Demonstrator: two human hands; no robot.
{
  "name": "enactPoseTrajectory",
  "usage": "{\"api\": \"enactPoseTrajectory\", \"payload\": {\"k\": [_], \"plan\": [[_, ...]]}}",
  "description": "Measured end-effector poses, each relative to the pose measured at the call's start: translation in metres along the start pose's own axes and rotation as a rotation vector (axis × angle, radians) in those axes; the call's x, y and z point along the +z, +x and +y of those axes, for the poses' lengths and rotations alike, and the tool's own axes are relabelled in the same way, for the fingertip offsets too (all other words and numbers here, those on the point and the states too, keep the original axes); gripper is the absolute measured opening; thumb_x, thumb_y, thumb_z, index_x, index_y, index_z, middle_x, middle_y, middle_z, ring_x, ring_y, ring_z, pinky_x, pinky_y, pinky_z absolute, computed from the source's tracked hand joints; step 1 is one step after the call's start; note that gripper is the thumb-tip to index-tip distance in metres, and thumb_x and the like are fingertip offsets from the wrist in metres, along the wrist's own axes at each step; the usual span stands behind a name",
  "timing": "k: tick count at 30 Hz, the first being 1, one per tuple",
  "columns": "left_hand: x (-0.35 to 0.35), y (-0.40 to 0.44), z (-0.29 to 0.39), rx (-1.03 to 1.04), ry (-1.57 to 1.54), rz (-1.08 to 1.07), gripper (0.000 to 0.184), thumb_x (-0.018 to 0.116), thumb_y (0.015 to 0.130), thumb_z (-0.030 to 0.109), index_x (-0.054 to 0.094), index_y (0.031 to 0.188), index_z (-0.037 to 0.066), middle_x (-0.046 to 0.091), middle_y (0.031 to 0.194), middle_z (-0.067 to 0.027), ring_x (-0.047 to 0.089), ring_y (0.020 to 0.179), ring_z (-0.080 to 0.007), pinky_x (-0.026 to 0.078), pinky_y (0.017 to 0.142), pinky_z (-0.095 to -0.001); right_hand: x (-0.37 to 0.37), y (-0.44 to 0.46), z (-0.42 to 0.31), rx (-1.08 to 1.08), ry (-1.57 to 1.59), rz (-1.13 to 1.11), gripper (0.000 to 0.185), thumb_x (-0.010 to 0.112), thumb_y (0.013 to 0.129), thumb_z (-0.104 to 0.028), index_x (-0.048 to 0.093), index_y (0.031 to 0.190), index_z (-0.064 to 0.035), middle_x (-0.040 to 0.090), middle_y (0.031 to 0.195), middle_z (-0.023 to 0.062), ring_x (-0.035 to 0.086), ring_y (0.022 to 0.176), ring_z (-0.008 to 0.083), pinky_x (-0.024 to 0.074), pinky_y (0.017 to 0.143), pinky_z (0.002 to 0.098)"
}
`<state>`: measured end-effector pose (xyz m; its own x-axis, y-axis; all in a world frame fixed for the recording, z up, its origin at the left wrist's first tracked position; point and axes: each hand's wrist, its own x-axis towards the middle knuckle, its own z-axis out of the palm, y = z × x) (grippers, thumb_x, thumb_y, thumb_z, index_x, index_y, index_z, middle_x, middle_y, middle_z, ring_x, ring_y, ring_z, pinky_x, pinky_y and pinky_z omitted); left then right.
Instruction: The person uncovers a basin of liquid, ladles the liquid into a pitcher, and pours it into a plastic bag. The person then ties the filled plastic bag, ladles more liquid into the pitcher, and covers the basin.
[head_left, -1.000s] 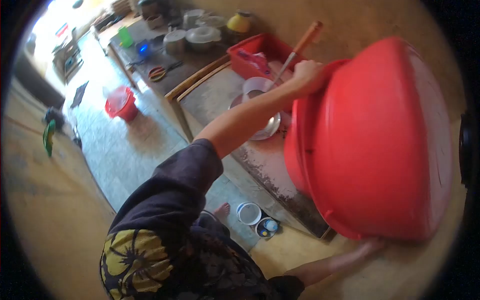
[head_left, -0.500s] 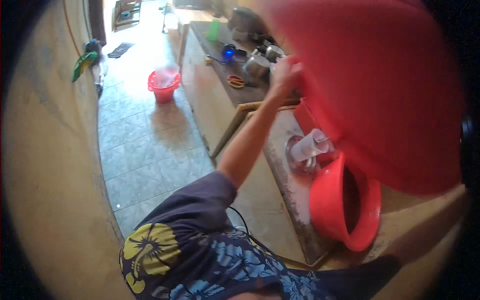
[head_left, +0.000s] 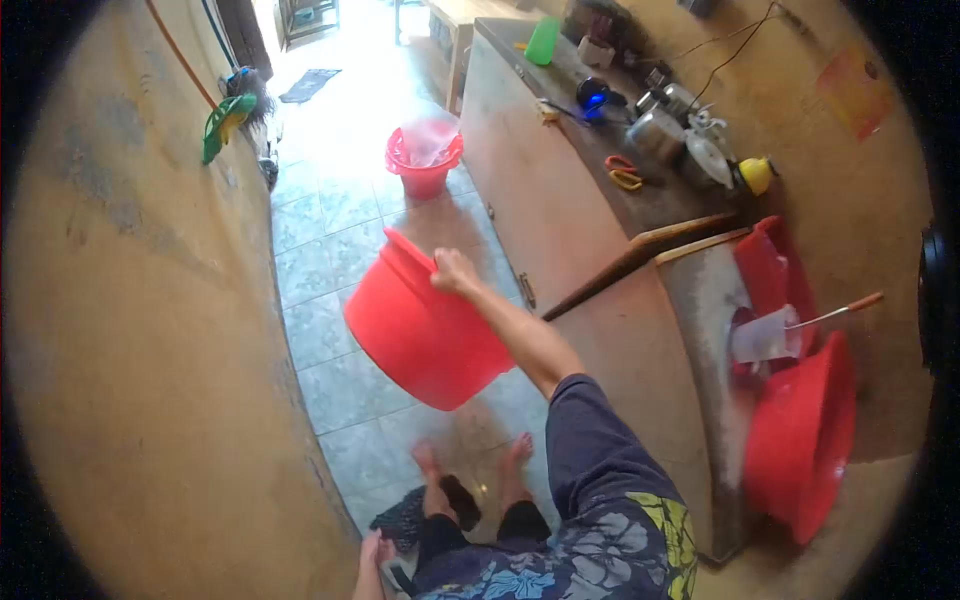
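Note:
My right hand (head_left: 456, 272) grips the rim of a large red plastic tub (head_left: 430, 330), fingers wrapped over its edge. The tub hangs tilted above the tiled floor, in front of my feet. Low at the left, my left hand (head_left: 376, 549) is apart from the tub, its fingers loosely bent with nothing visible in them. A dark patterned cloth or mat (head_left: 402, 520) lies on the floor behind that hand.
On the counter to the right are a red basin (head_left: 800, 440), a clear plastic jug (head_left: 768, 336), scissors (head_left: 625, 174) and metal pots (head_left: 657, 134). A red bucket (head_left: 424, 178) stands ahead on the floor. A yellow wall (head_left: 150, 350) runs along the left.
The red tub has moved from above the counter at the right, down and left over the floor. It was near my left hand; now my right hand holds it. My view has turned right.

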<state>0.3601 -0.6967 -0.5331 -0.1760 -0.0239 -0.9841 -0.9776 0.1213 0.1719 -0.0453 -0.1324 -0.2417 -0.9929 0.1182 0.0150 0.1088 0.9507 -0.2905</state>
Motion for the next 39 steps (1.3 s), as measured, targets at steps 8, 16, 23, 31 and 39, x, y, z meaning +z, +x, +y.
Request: {"api": "enactPoseTrajectory", "payload": {"k": [8, 16, 23, 31, 39], "plan": [[0.148, 0.015, 0.081, -0.053, -0.419, -0.189, 0.036, 0.047, 0.085, 0.034, 0.055, 0.097, 0.001, 0.062, 0.084, -0.0118, 0.059, 0.066, -0.0237, 0.049, 0.055, -0.0363, 0.263, -0.078, 0.056, 0.088, 0.183, -0.116, 0.019, 0.058, 0.064, -0.013, 0.057, 0.082, -0.0103, 0.061, 0.077, 0.0152, 0.061, 0.074, 0.0345, 0.0473, 0.059, 0.0478], [0.239, 0.061, 0.146, -0.112, -0.427, -0.315, 0.037, 0.047, 0.084, 0.034, 0.056, 0.099, 0.002, 0.062, 0.089, -0.0105, 0.059, 0.072, -0.0235, 0.049, 0.06, -0.0337, 0.373, -0.217, 0.051, 0.068, 0.152, -0.655, 0.035, 0.059, 0.069, -0.021, 0.063, 0.102, -0.0116, 0.062, 0.104, 0.0129, 0.058, 0.097, 0.0302, 0.0454, 0.08, 0.0497], [0.21, 0.107, 0.116, -0.141, -0.394, -0.277, 0.037, 0.048, 0.083, 0.034, 0.056, 0.101, 0.002, 0.062, 0.094, -0.0093, 0.059, 0.077, -0.0233, 0.049, 0.064, -0.0314, 0.587, -0.372, 0.072, 0.118, -0.069, -0.436, 0.041, 0.042, 0.083, -0.021, 0.051, 0.122, -0.011, 0.048, 0.127, 0.0124, 0.043, 0.118, 0.0315, 0.0293, 0.097, 0.0563], [0.261, 0.096, 0.109, -0.261, -0.183, -0.4, 0.038, 0.048, 0.083, 0.034, 0.056, 0.103, 0.003, 0.062, 0.1, -0.0079, 0.059, 0.083, -0.023, 0.049, 0.068, -0.0288, 0.405, -0.344, 0.117, 0.429, 0.516, -0.371, 0.042, 0.043, 0.084, -0.023, 0.05, 0.125, -0.0113, 0.043, 0.134, 0.012, 0.035, 0.127, 0.0309, 0.0235, 0.102, 0.0568], [0.509, -0.222, 0.279, 1.245, 1.624, -0.606, 0.064, 0.064, 0.082, 0.031, 0.04, 0.131, -0.002, 0.056, 0.116, -0.0248, 0.056, 0.109, -0.0336, 0.045, 0.089, -0.0395, -0.224, -0.498, 0.209, 0.507, 0.219, 0.614, 0.042, 0.05, 0.082, -0.025, 0.053, 0.121, -0.0111, 0.042, 0.135, 0.013, 0.031, 0.129, 0.0318, 0.0206, 0.104, 0.0584]]}}
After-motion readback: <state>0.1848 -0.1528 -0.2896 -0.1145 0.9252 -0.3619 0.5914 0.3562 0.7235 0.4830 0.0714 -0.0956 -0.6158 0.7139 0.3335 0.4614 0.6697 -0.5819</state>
